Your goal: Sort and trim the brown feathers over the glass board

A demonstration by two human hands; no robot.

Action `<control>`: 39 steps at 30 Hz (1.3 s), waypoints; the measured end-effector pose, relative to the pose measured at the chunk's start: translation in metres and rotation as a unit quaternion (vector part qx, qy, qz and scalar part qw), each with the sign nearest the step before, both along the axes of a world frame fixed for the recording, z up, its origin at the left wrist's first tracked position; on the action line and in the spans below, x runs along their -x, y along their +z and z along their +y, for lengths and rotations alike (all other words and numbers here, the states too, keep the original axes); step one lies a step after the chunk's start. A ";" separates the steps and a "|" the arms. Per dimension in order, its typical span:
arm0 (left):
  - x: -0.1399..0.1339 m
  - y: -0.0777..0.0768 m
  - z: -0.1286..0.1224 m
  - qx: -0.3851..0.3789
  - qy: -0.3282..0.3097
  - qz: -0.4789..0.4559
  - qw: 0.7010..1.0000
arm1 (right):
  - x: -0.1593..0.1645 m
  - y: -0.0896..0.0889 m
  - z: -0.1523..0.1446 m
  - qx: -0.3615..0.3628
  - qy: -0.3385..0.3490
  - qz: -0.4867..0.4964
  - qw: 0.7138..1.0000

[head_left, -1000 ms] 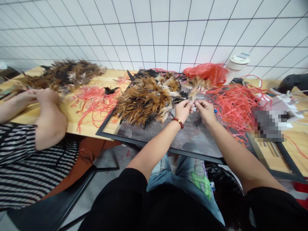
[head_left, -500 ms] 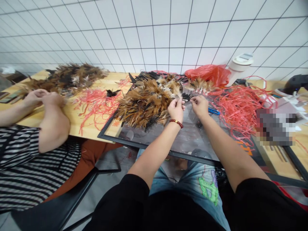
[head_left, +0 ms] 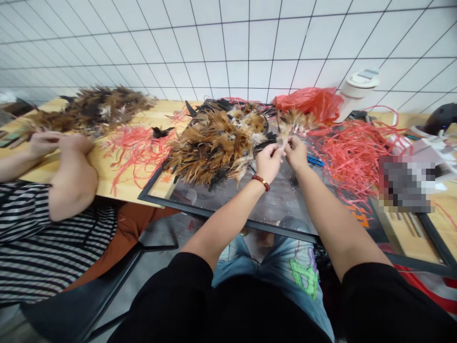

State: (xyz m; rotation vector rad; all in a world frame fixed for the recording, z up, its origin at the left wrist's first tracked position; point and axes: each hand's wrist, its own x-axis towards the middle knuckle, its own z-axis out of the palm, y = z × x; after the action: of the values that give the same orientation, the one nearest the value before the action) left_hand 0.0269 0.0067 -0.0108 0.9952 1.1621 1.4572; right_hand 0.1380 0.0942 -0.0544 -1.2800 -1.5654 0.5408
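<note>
Over the glass-like board [head_left: 228, 202], both my hands meet with fingers pinched. A small pale, fluffy feather [head_left: 283, 136] stands up at their fingertips. My left hand [head_left: 268, 162], with a dark red bead bracelet at the wrist, pinches its lower end. Against it my right hand [head_left: 296, 153] also has its fingers closed on the feather; the exact hold is too small to see. Left of my hands lies a large heap of brown and black feathers [head_left: 210, 147]. A smaller bunch of light feathers [head_left: 298, 120] rests just behind my right hand.
Pink plastic strips [head_left: 353, 157] pile up at the right, near a blue cutter [head_left: 315, 161]. A red plastic bag [head_left: 309, 104] and a white cup [head_left: 357, 93] stand by the tiled wall. A co-worker's hands [head_left: 60, 143] are at the left, near more feathers [head_left: 103, 107].
My hands were slightly apart and have come together at the fingertips, the left one moving right. The pale feather now stands between them. The whole view has shifted slightly.
</note>
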 end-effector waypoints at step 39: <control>-0.005 0.007 -0.040 -0.316 -0.266 0.352 0.840 | 0.023 0.002 -0.015 0.009 0.061 -0.031 0.998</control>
State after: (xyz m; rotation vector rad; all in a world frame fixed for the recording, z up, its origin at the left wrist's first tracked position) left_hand 0.0323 -0.0333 -0.0034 2.2554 0.7426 1.0223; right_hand 0.1146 0.0793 -0.0524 -1.2307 -1.7025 0.5970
